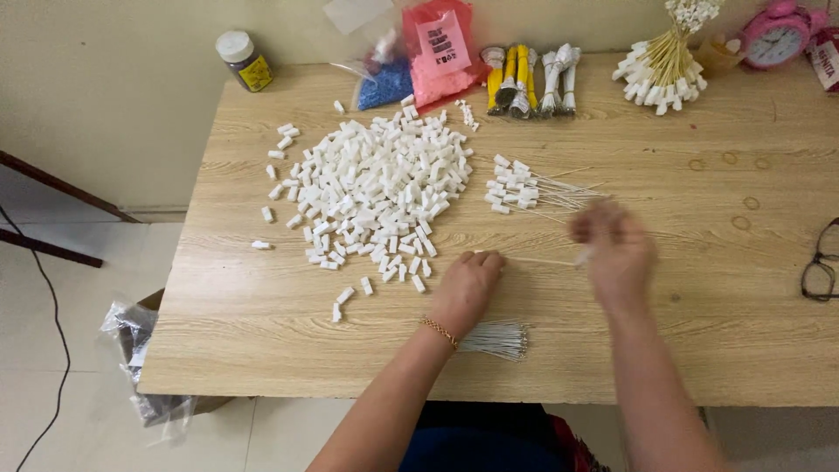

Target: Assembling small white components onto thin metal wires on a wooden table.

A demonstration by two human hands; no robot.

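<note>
While the left hand (pixel 468 288) rests curled near the counter's (pixel 717 350) front edge beside the white caps (pixel 376 188), its fingers seemingly pinching a thin stick (pixel 537 260), the blurred right hand (pixel 616 249), grip unreadable, should probably steady its far end.

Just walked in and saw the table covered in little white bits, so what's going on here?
A person sits at a wooden table working with both bare hands. The left hand rests by the edge of a big pile of small white blocks. The right hand is blurred, and a thin stick lies between the two hands. Sticks already tipped with white blocks lie just beyond, and a bundle of bare wires sits near the left wrist.
</note>
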